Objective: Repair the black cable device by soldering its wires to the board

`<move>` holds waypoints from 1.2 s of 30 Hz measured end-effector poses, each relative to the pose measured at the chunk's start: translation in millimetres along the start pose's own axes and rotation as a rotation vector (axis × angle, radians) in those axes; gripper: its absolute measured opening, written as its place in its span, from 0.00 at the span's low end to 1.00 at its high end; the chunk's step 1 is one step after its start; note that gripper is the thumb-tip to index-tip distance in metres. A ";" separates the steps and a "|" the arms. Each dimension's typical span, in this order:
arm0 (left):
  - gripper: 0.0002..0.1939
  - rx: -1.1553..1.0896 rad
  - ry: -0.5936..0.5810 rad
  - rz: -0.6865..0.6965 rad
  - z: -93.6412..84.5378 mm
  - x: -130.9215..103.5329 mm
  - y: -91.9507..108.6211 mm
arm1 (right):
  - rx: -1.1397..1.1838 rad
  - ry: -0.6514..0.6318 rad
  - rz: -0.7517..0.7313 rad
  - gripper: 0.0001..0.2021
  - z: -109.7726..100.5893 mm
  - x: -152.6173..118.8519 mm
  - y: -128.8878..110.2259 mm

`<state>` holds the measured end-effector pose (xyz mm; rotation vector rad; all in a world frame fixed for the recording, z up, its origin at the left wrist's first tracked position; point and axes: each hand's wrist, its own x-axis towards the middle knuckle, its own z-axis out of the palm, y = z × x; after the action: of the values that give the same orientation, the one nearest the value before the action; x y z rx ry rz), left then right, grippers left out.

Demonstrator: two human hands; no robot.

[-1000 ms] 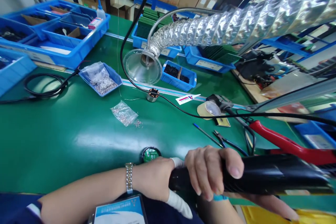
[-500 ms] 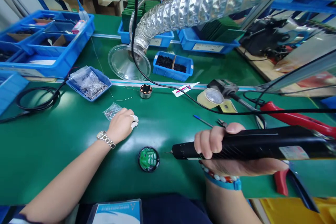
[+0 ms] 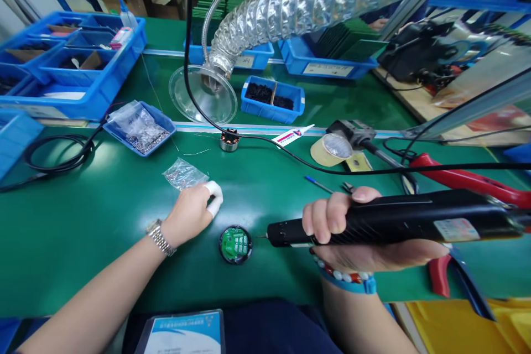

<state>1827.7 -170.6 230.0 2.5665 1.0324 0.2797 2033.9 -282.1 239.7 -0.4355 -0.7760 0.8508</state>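
My right hand is wrapped round a black electric screwdriver, whose thin bit points left. Just beyond the bit tip lies a round black housing with a green circuit board in it, flat on the bench. My left hand is above and left of the housing, with white finger cots on thumb and forefinger. Those fingertips curl together; whatever they pinch, if anything, is too small to make out. A clear plastic bag of small parts lies right behind this hand.
Behind stand a copper-wound stator, a blue tray of small metal parts and a fume extractor hood. A glue tube, a yellowish cup and red-handled pliers are rightward. The screwdriver's black cable crosses the bench.
My left hand has drawn back from the plastic bag toward the housing, baring more of the bag. The right hand still grips the screwdriver, nearly unmoved; the view has shifted slightly.
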 end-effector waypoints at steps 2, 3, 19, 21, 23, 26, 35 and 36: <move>0.04 -0.269 -0.024 -0.040 -0.5 -14.2 9.5 | 0.009 0.033 -0.021 0.22 4.5 -1.1 -1.3; 0.02 -0.417 -0.037 -0.064 1.0 -20.8 14.2 | 0.015 0.037 -0.033 0.23 7.1 -1.7 -2.1; 0.03 -0.917 -0.099 -0.175 24.4 -46.2 38.1 | 0.056 -0.127 -0.088 0.25 30.2 -6.9 -3.7; 0.04 -0.895 -0.088 -0.171 24.7 -46.7 39.7 | 0.043 -0.158 -0.075 0.24 30.2 -7.9 -5.0; 0.03 -0.869 -0.079 -0.163 24.9 -47.1 40.8 | 0.026 -0.192 -0.078 0.25 30.2 -9.0 -6.0; 0.02 -0.806 -0.075 -0.146 24.2 -47.5 41.7 | 0.006 -0.257 -0.073 0.28 30.3 -10.0 -7.1; 0.04 -0.600 -0.026 -0.016 25.7 -48.1 37.9 | 0.027 -0.335 -0.082 0.27 31.0 -8.9 -8.1; 0.03 -0.578 -0.022 0.018 25.9 -47.7 36.8 | 0.028 -0.337 -0.077 0.25 31.0 -9.0 -8.1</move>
<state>1824.8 -235.1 218.6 2.0505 0.7771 0.4747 2010.8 -292.8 261.0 -0.2371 -1.0824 0.8726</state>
